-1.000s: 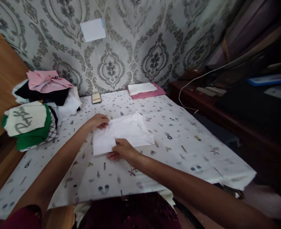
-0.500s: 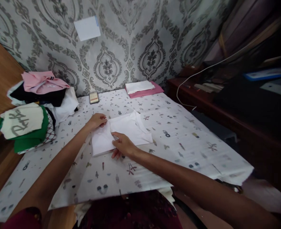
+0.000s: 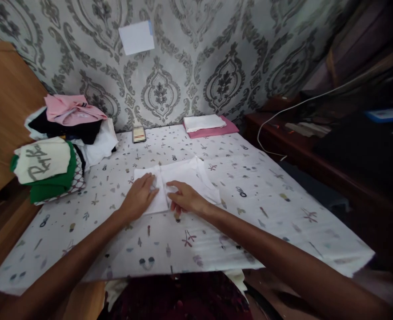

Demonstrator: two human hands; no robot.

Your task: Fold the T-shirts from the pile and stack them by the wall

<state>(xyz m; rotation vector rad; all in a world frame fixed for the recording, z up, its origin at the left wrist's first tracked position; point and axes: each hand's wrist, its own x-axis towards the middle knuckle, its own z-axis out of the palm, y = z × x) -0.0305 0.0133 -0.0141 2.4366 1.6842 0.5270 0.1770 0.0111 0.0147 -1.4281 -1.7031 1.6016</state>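
The left hand (image 3: 140, 195), pinching the far edge before, now lies open on the left part of the white garment (image 3: 191, 178), mid-table; the right hand (image 3: 185, 196) stays half-curled at the fold, grip unclear.

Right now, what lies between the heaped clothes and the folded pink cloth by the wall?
A small dark-edged item, on the patterned table cover; the head view shows it.

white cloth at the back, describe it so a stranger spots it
On the printed table cover, look to the far edge by the wallpaper. The folded white cloth is there; unlike the white garment under the left hand, it rests on a pink cloth.
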